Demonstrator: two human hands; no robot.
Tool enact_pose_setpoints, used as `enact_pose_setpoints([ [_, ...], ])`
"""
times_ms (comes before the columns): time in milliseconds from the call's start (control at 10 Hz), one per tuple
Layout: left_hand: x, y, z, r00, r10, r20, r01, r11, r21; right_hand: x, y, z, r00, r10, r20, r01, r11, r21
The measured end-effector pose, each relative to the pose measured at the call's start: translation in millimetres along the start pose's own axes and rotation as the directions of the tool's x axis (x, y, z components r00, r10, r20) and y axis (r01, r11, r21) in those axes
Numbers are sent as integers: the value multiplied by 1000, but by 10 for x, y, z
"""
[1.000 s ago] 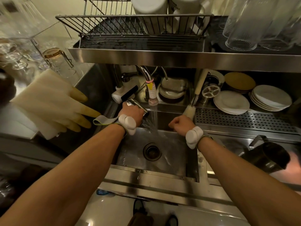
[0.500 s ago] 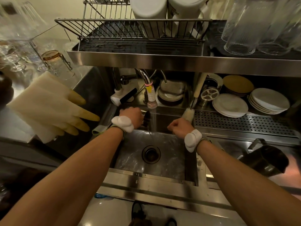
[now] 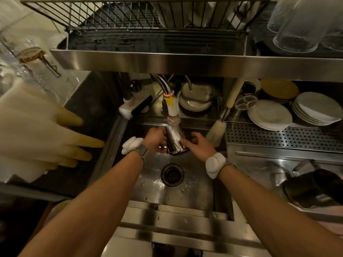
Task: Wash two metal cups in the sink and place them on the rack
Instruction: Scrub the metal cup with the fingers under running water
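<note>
Metal cup (image 3: 174, 140) under tap (image 3: 171, 108), over steel sink (image 3: 152, 186); rack (image 3: 111, 19) on shelf (image 3: 185, 62) above.

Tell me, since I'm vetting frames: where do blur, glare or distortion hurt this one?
Head view: dim, warm light; rubber glove and glass jar at left blur; glare whitens the metal cup under the tap; wide-angle stretches the edges.

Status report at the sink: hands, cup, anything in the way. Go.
Left hand grips metal cup; right hand fingers touching its side. Cup under running faucet, above sink. Not yet on rack. Nothing seen in the way.
</note>
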State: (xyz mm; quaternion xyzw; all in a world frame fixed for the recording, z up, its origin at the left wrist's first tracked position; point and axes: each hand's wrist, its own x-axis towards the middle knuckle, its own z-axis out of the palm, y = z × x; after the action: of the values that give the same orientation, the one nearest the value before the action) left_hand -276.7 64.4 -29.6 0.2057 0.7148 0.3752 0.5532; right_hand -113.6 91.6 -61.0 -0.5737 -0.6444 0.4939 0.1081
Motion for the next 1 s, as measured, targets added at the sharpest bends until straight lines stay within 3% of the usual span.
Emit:
enact_pose_setpoints([
  [100,82,6,-84,996,-74,53,82,982,-172,154,-120,83,997,3,76,-13,992,129],
  [300,180,45,-195,977,-113,184,139,980,-141,409,-221,269,998,33,45,-42,980,193],
  [500,304,60,-260,994,-4,-114,25,982,186,435,-269,443,988,147,-44,-121,921,371],
  [600,367,-40,-259,999,1,-40,7,982,189,401,-270,428,985,169,-28,-137,878,459],
  [700,335,-174,-176,989,-95,115,88,994,64,337,-263,422,985,161,54,-165,835,525],
  [800,194,-213,-31,970,-135,203,137,991,8,276,-241,476,989,140,45,-142,831,537],
  [1000,278,-361,-19,974,-103,201,76,988,134,234,-242,466,967,248,63,-252,878,407],
])
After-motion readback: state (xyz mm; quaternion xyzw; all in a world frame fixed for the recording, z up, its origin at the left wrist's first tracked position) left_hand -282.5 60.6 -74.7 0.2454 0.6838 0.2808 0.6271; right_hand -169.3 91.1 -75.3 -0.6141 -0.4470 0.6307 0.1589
